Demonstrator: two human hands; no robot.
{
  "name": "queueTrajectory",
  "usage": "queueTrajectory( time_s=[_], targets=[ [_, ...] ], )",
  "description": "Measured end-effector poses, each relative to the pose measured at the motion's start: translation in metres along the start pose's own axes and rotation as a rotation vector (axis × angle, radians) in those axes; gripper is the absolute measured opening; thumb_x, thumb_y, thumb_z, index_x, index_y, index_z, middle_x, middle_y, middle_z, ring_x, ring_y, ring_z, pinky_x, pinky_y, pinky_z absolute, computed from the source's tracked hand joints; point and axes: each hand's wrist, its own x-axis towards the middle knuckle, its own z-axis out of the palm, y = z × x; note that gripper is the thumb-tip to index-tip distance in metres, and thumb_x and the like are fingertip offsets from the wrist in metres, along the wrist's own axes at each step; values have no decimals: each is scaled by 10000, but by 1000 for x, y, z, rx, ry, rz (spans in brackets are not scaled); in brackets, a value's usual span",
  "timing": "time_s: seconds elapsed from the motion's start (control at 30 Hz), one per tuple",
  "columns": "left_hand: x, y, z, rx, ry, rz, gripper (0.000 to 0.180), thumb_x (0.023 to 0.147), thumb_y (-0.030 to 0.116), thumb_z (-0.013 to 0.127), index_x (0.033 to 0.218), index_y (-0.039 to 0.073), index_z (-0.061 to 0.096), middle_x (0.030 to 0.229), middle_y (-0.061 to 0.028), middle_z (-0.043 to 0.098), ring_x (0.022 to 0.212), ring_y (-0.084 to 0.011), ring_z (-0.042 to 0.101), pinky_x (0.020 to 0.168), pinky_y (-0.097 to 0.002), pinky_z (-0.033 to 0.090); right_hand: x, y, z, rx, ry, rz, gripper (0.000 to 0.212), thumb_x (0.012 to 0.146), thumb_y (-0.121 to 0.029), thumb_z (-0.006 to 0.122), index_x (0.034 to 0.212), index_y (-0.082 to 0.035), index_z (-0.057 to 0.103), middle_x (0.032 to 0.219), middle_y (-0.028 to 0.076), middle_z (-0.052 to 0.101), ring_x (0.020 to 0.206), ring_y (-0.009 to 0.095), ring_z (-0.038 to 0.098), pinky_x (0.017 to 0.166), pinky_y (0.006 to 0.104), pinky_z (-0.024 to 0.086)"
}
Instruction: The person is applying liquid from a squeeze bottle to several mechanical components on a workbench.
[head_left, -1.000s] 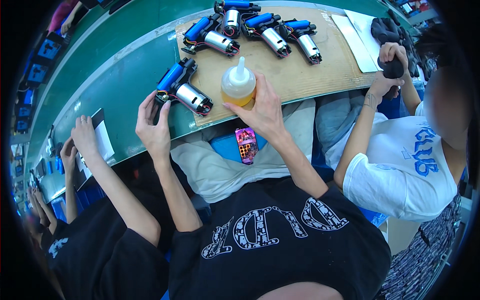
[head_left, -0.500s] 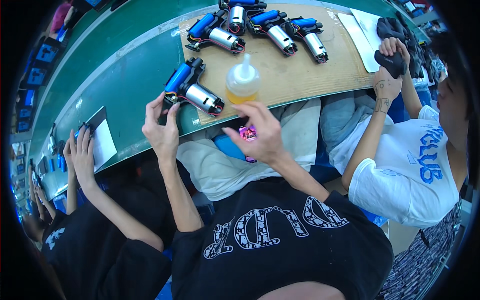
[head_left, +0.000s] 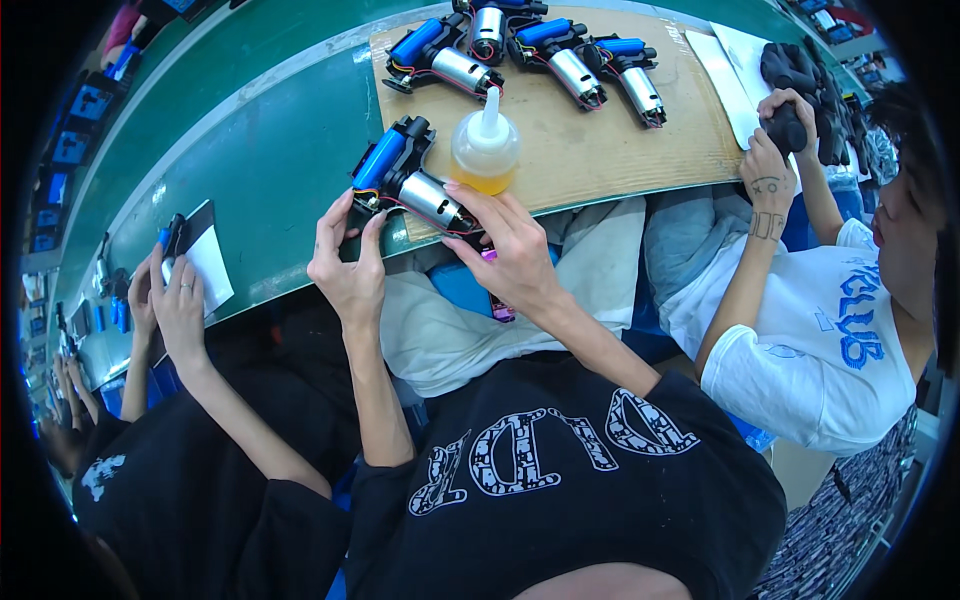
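Near the front edge of the green table, a blue-and-silver motor unit lies across the cardboard sheet's front left corner, ahead of and between a worker's hands, touching both. Its blue cylinder slants down toward the left hand, which pinches the lower end; its silver motor slants down toward the right hand, fingers grasping its outer end. A squeeze bottle stands just beyond.

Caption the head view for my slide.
Left hand and right hand hold a motor assembly beside a squeeze bottle of yellow liquid.
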Motion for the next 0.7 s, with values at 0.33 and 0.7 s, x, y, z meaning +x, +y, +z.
queueTrajectory(
  time_s=[0.33,0.7],
  targets=[
    [2,3,-2,13,13,26,397,802,-1,816,1175,-36,685,1136,-163,733,1027,-241,725,802,-304,563,25,-2,-21,-48,301,115,686,739,-176,887,1300,-20,524,1127,131,643,983,259,676,814,334,557],
    [-5,5,5,14,2,32,408,791,-11,813,1178,-31,686,1137,-165,734,1022,-235,724,788,-290,561,29,19,-30,139,101,407,733,780,-204,876,1358,-13,467,1218,178,647,1133,284,658,961,391,518]
  ],
)
